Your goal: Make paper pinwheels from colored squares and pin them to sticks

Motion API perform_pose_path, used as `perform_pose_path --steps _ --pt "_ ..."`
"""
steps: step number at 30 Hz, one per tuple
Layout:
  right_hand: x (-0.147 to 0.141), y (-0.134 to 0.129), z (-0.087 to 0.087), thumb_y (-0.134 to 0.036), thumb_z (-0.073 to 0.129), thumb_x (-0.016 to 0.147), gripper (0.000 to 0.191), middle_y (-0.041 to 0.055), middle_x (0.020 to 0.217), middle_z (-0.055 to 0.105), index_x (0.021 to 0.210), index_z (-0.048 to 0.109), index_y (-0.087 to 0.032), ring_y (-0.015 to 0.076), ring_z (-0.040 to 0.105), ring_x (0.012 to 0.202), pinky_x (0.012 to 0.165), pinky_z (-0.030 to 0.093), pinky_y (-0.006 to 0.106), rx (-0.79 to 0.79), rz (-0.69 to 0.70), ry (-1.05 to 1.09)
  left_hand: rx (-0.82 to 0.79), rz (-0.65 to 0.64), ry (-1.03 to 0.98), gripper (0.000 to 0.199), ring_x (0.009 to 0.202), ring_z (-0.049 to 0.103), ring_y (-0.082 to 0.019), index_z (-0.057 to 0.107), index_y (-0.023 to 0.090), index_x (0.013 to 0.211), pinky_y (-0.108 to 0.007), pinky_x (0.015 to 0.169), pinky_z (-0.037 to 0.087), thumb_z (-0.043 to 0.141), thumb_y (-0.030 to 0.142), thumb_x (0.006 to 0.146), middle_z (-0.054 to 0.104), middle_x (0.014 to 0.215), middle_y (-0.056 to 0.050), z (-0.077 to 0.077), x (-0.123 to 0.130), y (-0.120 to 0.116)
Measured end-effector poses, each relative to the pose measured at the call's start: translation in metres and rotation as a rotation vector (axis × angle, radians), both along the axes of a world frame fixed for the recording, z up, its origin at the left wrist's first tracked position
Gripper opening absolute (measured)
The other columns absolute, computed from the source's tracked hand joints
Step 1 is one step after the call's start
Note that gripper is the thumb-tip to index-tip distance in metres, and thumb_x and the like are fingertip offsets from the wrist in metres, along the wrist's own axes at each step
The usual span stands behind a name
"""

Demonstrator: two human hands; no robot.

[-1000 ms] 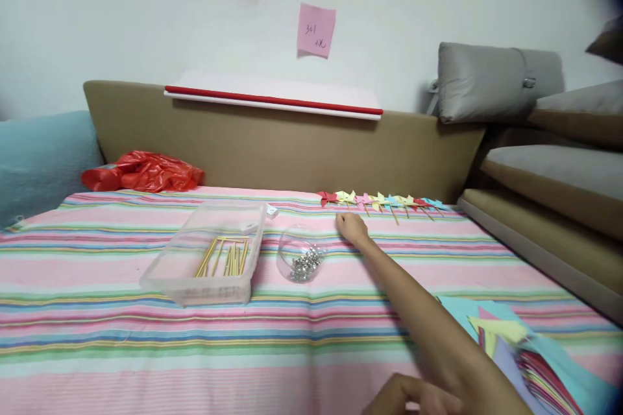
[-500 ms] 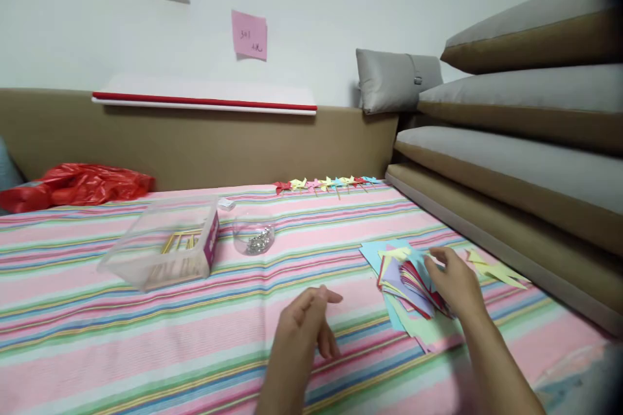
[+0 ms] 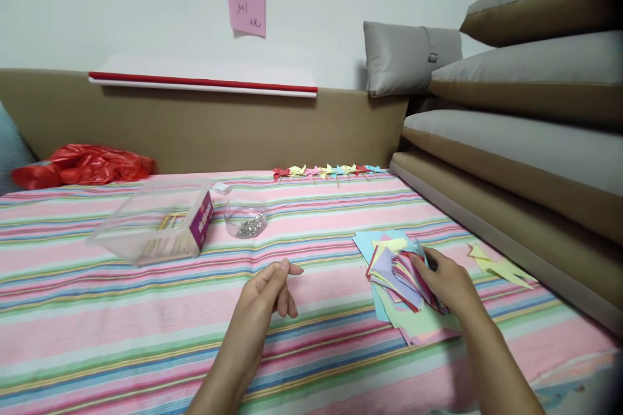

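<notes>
My right hand [image 3: 448,280] rests at the right side of a fanned stack of coloured paper [image 3: 393,270], thumb on top and fingers curled round its far side. Purple, red, yellow and pink sheets show in the stack; my hand covers its right part. Beneath it lie larger light blue and green sheets [image 3: 422,325]. To the left, over the striped cloth, my left hand [image 3: 267,292] hangs with fingers loosely bent and partly apart, nothing visible in them. Beyond my right hand lie loose yellow paper pieces [image 3: 496,266].
A clear plastic box [image 3: 195,227] holding thin sticks stands at left, beside a round clear container [image 3: 250,224] of small silvery pieces. Paper pinwheels [image 3: 335,172] line the back. A red plastic bag [image 3: 97,165] lies far left; stacked cushions [image 3: 525,142] border the right.
My right hand has closed in on the paper stack, its thumb now against the sheets. In the picture, my left hand sits further left and slightly higher. The camera view has tilted down.
</notes>
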State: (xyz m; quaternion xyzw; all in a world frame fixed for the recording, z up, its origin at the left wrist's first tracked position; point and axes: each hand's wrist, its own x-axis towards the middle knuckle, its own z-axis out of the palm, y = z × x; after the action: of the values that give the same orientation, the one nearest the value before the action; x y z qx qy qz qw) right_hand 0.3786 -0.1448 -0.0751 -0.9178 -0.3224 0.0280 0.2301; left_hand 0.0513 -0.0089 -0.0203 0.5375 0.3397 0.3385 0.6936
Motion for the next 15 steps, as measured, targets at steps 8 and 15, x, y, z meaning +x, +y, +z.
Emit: perform_pose_path --steps 8,15 --pt "0.006 -0.002 0.000 -0.037 0.029 0.095 0.047 0.0175 0.098 0.077 0.102 0.071 -0.018 0.0328 0.070 0.089 0.072 0.048 0.037 -0.023 -0.046 -0.068 0.012 -0.011 0.019 0.044 0.052 0.047 -0.013 0.072 0.016 0.092 -0.024 0.056 0.039 0.061 0.058 0.089 0.042 0.049 0.005 0.002 -0.001 -0.001" --pt "-0.004 -0.014 0.018 -0.034 0.029 0.096 0.056 0.0237 0.105 0.074 0.133 0.063 -0.010 0.0408 0.070 0.097 0.081 0.050 0.050 0.124 -0.206 -0.221 0.010 0.003 -0.006 0.042 0.057 0.050 -0.015 0.072 0.017 0.093 -0.026 0.062 0.042 0.060 0.057 0.090 0.045 0.054 0.004 0.004 -0.005 0.001"
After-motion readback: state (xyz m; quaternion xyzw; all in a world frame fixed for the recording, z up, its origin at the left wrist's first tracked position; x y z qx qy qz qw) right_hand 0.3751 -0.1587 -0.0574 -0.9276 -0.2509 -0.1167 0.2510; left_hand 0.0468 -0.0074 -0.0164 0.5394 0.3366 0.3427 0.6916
